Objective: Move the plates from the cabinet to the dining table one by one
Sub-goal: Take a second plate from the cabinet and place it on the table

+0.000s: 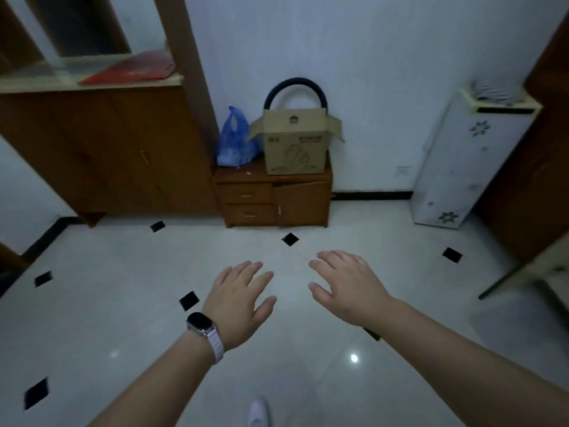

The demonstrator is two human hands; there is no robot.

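A person's view looks down across a dim room with a pale tiled floor point(123, 303) dotted with small black diamond tiles. Both bare arms reach forward, palms down. The left hand point(238, 298), with a dark smartwatch point(200, 323) on a white strap at its wrist, and the right hand point(346, 288) are spread flat, fingers apart, holding nothing, a small gap between them. Straight ahead, against the white wall, stands a low wooden cabinet point(303, 204) with two drawers and a door. On its top sit an open cardboard box point(295, 143) and, just beside it, a blue plastic bag point(234, 140). A taller wooden cabinet point(101, 149) stands at left. No plates can be seen anywhere; a table's edge point(529, 269) shows at far right.
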